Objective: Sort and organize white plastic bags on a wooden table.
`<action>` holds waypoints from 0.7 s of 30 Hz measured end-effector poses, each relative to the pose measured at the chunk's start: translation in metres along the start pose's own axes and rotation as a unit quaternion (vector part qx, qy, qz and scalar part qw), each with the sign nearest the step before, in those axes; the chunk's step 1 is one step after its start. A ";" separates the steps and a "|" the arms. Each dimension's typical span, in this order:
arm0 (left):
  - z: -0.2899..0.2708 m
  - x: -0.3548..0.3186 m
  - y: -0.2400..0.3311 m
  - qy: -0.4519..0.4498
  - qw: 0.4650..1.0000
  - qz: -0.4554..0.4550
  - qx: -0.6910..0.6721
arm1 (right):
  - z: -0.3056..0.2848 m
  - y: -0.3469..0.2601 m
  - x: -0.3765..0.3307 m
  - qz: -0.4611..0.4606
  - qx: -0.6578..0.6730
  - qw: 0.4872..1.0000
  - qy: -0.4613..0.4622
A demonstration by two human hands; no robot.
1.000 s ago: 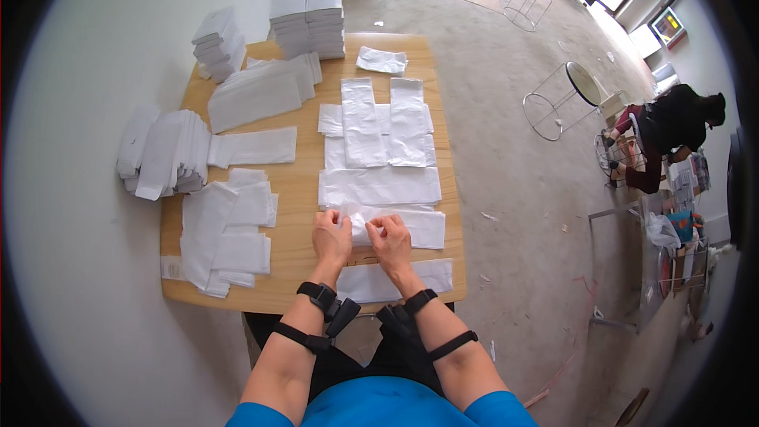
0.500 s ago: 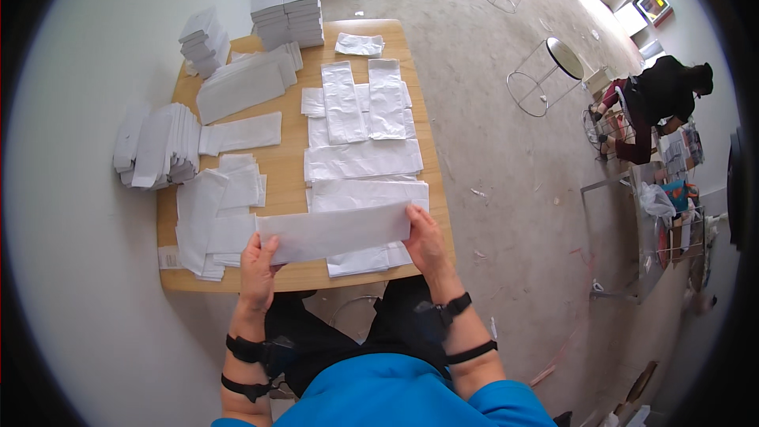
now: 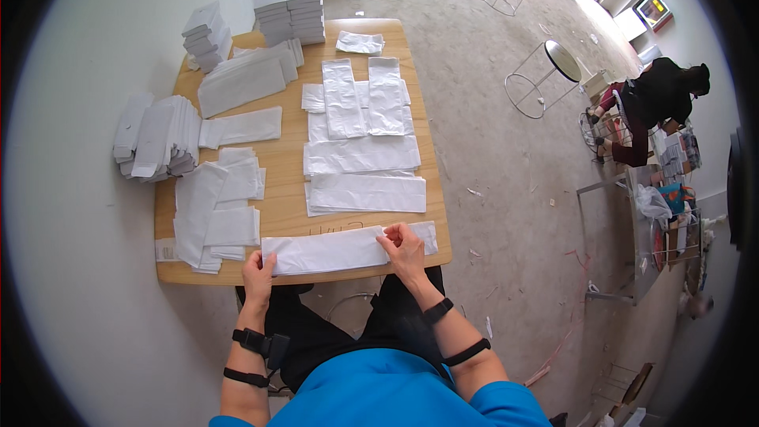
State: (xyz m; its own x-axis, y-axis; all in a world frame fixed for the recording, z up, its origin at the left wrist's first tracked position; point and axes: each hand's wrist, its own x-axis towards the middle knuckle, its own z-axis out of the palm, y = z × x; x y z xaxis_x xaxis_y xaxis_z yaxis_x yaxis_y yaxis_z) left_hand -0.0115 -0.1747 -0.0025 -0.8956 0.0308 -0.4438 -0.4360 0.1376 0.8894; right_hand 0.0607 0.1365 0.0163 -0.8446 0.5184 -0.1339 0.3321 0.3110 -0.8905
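Note:
A long, flat white strip (image 3: 322, 253), like folded paper or thin film, lies along the near edge of the wooden table. My left hand (image 3: 258, 275) pinches its left end between thumb and fingers. At the strip's right end, the fingertips of my right hand (image 3: 405, 251) are closed on its upper corner. Another white piece (image 3: 428, 236) shows beyond my right hand, partly hidden beneath it. Just past the strip, further white strips (image 3: 368, 192) lie stacked crosswise. To the left is a loose heap of white pieces (image 3: 198, 217).
White stacked boxes (image 3: 289, 8) stand on the table's (image 3: 277, 158) far left. A fanned pile of flat white cartons (image 3: 164, 141) lies at its left edge, near the wall. On the right are a round stool (image 3: 562, 61) and a person (image 3: 660, 99) seated by another table (image 3: 644, 245).
Both hands have lowered the strip towards me onto the table's near edge. My right hand has moved left and down. The crosswise stack and some markings on the wood are now uncovered.

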 end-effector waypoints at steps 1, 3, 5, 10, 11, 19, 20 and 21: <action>-0.001 0.005 -0.005 0.014 0.999 0.023 0.044 | 0.003 0.003 0.002 0.000 0.001 1.000 -0.001; -0.001 0.008 -0.009 0.028 0.995 0.045 0.088 | 0.008 0.011 0.007 0.003 -0.024 1.000 0.003; 0.002 0.007 -0.007 0.038 0.975 0.058 0.212 | 0.013 0.020 0.008 0.006 -0.031 0.999 0.001; 0.060 -0.035 0.048 0.123 0.840 0.324 0.417 | 0.016 0.027 0.007 0.017 -0.053 0.998 0.005; 0.069 -0.041 0.046 0.065 0.873 0.301 0.378 | 0.018 0.025 0.006 0.016 -0.061 0.998 0.006; 0.159 -0.016 0.005 -0.163 0.965 0.124 0.163 | 0.016 0.024 0.006 0.004 -0.046 0.999 0.023; 0.160 -0.013 0.003 -0.165 0.965 0.125 0.163 | 0.013 0.023 0.005 0.019 -0.024 1.000 0.007; 0.160 -0.012 0.003 -0.175 0.964 0.114 0.162 | 0.010 0.020 0.003 0.034 -0.001 0.999 -0.008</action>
State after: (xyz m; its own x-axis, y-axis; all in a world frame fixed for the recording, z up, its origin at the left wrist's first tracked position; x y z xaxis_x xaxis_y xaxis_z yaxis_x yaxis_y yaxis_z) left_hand 0.0121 -0.0160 -0.0125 -0.8557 0.4212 -0.3005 -0.1293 0.3883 0.9124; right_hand 0.0612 0.1364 -0.0063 -0.8269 0.5249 -0.2017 0.3898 0.2765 -0.8784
